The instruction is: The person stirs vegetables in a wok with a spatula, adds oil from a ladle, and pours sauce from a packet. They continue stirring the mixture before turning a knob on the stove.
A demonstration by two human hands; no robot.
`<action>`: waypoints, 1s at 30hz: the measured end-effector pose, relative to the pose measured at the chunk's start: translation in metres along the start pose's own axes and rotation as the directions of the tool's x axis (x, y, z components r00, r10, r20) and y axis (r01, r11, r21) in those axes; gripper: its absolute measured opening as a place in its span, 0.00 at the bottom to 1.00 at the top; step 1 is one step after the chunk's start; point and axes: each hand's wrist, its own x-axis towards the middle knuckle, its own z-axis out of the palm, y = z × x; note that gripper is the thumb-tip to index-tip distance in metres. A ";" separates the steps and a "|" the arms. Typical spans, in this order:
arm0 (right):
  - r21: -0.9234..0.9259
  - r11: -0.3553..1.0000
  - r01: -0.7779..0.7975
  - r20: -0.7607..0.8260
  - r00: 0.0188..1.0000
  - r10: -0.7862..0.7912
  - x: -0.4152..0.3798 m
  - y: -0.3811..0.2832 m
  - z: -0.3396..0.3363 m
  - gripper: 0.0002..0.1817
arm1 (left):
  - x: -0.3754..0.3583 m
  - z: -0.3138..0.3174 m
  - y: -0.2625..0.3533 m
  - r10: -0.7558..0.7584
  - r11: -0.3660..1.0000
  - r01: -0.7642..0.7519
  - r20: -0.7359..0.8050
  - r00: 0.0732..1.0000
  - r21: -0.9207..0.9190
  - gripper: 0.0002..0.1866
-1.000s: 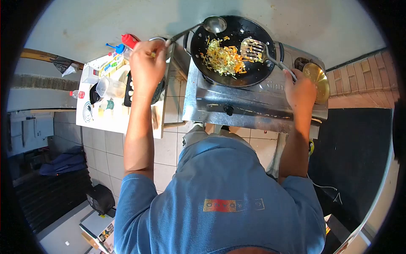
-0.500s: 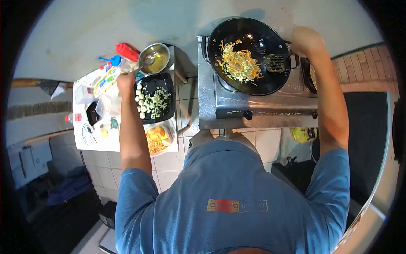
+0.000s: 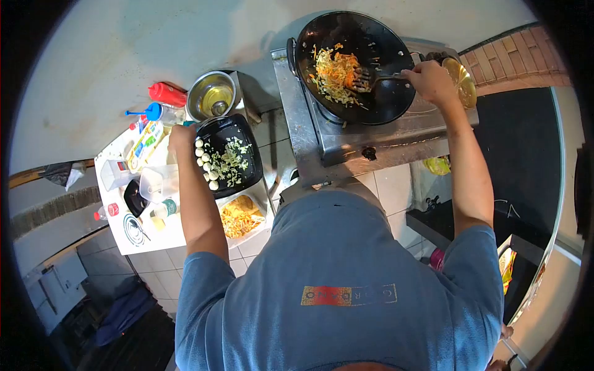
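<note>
My right hand point(image 3: 431, 81) is closed round the handle of a slotted spatula point(image 3: 363, 80). The spatula's head rests in shredded orange and pale vegetables point(image 3: 334, 69), inside a black wok point(image 3: 387, 102) on the stove. Over at the side table, my left hand point(image 3: 182, 137) is closed by the rim of a metal bowl point(image 3: 197, 93). It grips a ladle point(image 3: 218, 108) whose round end sits in the bowl's yellowish liquid; the handle is partly hidden. Beside that hand lies a black tray point(image 3: 250, 176) with chopped pale greens point(image 3: 229, 162) and several small white balls point(image 3: 204, 162).
On the white table point(image 3: 162, 241) stand a red squeeze bottle point(image 3: 167, 94), a blue-capped bottle point(image 3: 154, 111), clear containers point(image 3: 159, 183) and a tub of orange shreds point(image 3: 240, 217). A stove knob point(image 3: 369, 153) faces me. A yellowish dish point(image 3: 465, 86) sits right of the wok.
My right hand has moved left and down, bringing the spatula from the wok's right side into the vegetables. The ladle and left hand have shifted slightly toward me. The whole view has tilted.
</note>
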 end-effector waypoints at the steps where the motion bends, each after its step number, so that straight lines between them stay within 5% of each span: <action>1: 0.000 1.000 -0.002 -0.009 1.000 0.002 -0.006 -0.003 0.000 0.19 | -0.004 -0.004 0.007 0.013 0.999 -0.011 -0.053 0.998 0.048 0.27; 3: -0.070 0.980 0.185 -0.236 0.952 -0.197 -0.021 -0.011 0.002 0.17 | -0.020 -0.020 0.027 0.032 0.996 -0.020 -0.127 0.991 0.091 0.28; 5: -0.089 0.977 0.192 -0.305 0.929 -0.210 -0.036 -0.019 -0.009 0.17 | -0.048 -0.041 0.057 0.222 0.975 -0.224 -0.176 0.959 0.009 0.28; 7: -0.115 0.972 0.205 -0.372 0.899 -0.233 -0.034 -0.017 -0.016 0.16 | -0.048 -0.032 0.090 0.525 0.777 -0.587 -0.282 0.803 -0.227 0.28; 9: -0.250 0.945 0.213 -0.447 0.840 -0.307 -0.018 -0.007 -0.017 0.14 | -0.092 -0.054 0.134 0.618 0.558 -0.604 -0.200 0.760 -0.569 0.27; 11: -0.260 0.951 0.168 -0.430 0.862 -0.270 0.010 0.001 -0.012 0.14 | -0.104 -0.046 0.172 0.670 0.399 -0.667 -0.297 0.681 -0.630 0.27; 13: -0.269 0.954 0.129 -0.412 0.881 -0.235 0.031 0.005 -0.004 0.14 | -0.129 -0.059 0.193 0.663 0.435 -0.643 -0.259 0.702 -0.630 0.26; 19: -0.041 0.816 0.576 -0.299 0.773 -0.560 0.034 0.005 -0.002 0.13 | -0.127 -0.058 0.214 0.625 0.509 -0.641 -0.267 0.734 -0.574 0.21; 21: -0.066 0.764 0.642 -0.430 0.673 -0.602 0.008 0.004 -0.023 0.12 | -0.130 -0.062 0.214 0.652 0.525 -0.665 -0.252 0.715 -0.530 0.21; 24: -0.049 0.755 0.654 -0.314 0.708 -0.633 -0.019 0.000 -0.016 0.12 | -0.134 -0.065 0.213 0.635 0.556 -0.667 -0.265 0.726 -0.496 0.20; 30: -0.233 0.815 0.531 -0.360 0.731 -0.580 -0.019 0.006 -0.025 0.09 | -0.138 -0.062 0.214 0.607 0.598 -0.661 -0.283 0.743 -0.453 0.20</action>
